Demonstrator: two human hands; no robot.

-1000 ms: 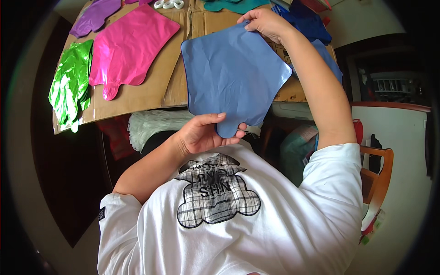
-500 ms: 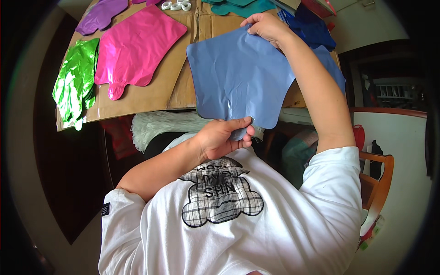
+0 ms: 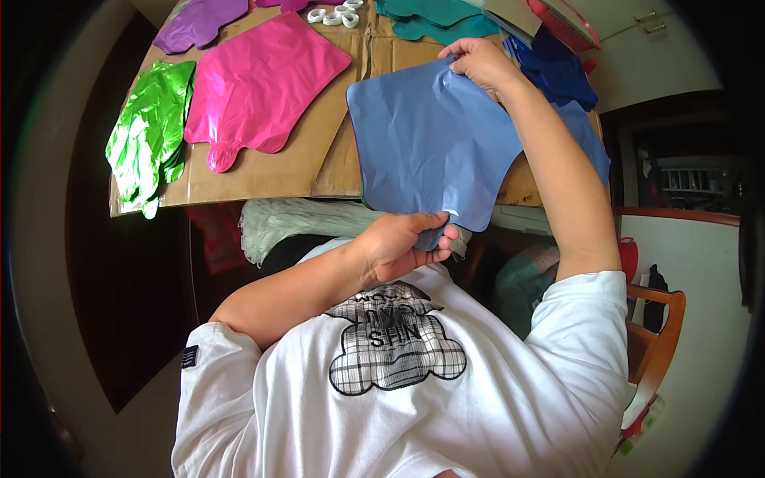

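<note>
A flat, uninflated blue foil balloon (image 3: 434,139) is stretched between my hands over the near edge of the cardboard-covered table. At its lower edge, my left hand (image 3: 398,245) pinches the short tail between thumb and fingers. My right hand (image 3: 482,65) grips the far top corner, with the fingertips partly behind the foil. To the left on the cardboard (image 3: 247,182) lie a pink foil balloon (image 3: 259,88) and a crinkled shiny green one (image 3: 150,127). More of the same pale blue foil (image 3: 586,131) rests beneath my right forearm.
Purple foil (image 3: 195,24), several white rings (image 3: 335,14), teal foil (image 3: 434,20) and dark blue foil (image 3: 558,76) line the table's far side. A bundle of white strands (image 3: 279,227) hangs below the near edge. A wooden chair (image 3: 661,342) stands at right.
The whole view has shifted slightly, so the table and things on it appear farther right. Both hands keep their hold on the blue foil balloon.
</note>
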